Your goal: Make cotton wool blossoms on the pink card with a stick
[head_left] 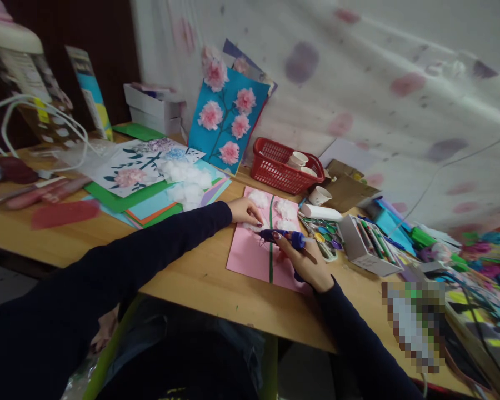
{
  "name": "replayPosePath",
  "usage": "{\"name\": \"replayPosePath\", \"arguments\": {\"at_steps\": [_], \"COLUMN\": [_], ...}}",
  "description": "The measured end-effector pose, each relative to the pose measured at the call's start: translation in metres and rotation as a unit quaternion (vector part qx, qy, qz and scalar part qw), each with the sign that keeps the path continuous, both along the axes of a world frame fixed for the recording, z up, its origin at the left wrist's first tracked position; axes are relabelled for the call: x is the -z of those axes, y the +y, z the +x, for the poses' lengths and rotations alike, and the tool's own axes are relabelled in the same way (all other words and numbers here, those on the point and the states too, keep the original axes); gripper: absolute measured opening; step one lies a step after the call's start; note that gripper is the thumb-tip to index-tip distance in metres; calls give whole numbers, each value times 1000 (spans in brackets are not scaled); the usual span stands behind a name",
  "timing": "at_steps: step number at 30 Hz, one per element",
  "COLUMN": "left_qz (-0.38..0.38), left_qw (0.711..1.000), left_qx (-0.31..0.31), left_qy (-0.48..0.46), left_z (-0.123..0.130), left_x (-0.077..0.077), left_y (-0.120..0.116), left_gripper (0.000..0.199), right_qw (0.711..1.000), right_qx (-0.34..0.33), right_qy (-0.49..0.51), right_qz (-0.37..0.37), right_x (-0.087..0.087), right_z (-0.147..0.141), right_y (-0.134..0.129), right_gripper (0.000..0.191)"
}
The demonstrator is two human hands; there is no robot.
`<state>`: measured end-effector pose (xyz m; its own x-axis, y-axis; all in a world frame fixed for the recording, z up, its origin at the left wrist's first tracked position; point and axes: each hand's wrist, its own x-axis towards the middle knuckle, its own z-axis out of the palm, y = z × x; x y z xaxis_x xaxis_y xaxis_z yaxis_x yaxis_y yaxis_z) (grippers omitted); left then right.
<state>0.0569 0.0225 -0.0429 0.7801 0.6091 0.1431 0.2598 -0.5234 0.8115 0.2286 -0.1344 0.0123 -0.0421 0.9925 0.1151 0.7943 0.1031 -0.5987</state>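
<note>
On the table lies a sheet of pink paper (246,256) with a green stripe (271,253) running down its middle. White cotton tufts (286,209) sit on its upper part, to both sides of the stripe. My right hand (310,268) grips a dark blue glue gun (296,239), its nozzle pointing left over the paper. Close to the nozzle, my left hand (245,211) has its fingertips pinched on a piece of cotton (252,227) at the left side of the sheet. The glue gun's tip partly covers that spot.
Loose cotton (187,175) lies on coloured papers (150,208) at left. Behind stand a blue flower picture (225,125) and a red basket (275,166) with paper cups. Scissors (327,236) and a white box of markers (364,250) are at right.
</note>
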Motion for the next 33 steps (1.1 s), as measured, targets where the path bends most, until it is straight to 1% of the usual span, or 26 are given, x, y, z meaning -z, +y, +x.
{"name": "replayPosePath", "arguments": {"at_steps": [2, 5, 10, 15, 18, 21, 24, 28, 31, 33], "left_qz": [0, -1, 2, 5, -1, -12, -15, -17, -15, -16], "left_qw": [1000, 1000, 1000, 1000, 1000, 1000, 1000, 1000, 1000, 1000], "left_qx": [-3, 8, 19, 18, 14, 8, 5, 9, 14, 13], "left_qy": [0, -4, -5, -13, -15, -16, -19, -17, -16, -16], "left_z": [0, 0, 1, 1, 0, 1, 1, 1, 1, 1], "left_x": [-1, 0, 3, 4, 4, 5, 6, 6, 5, 4], "left_y": [-1, 0, 4, 4, 4, 4, 4, 4, 3, 3], "left_gripper": [32, 32, 30, 28, 28, 29, 30, 30, 31, 31], "right_qw": [1000, 1000, 1000, 1000, 1000, 1000, 1000, 999, 999, 999], "right_qx": [4, 7, -9, 2, 16, 22, 10, 16, 8, 6], "right_qy": [0, 8, 12, 17, 2, 0, 21, 19, 33, 40], "right_qz": [-6, 4, 5, -4, 14, 19, 7, 24, 6, 7], "right_x": [-2, -4, 1, 0, 0, 3, 4, 3, 2, 2], "right_z": [3, 3, -2, 10, 13, 10, 6, 5, 4, 3], "right_y": [-3, -4, 1, -2, -3, -3, -3, -4, -4, -4], "right_gripper": [49, 50, 49, 48, 50, 50, 49, 49, 48, 48]}}
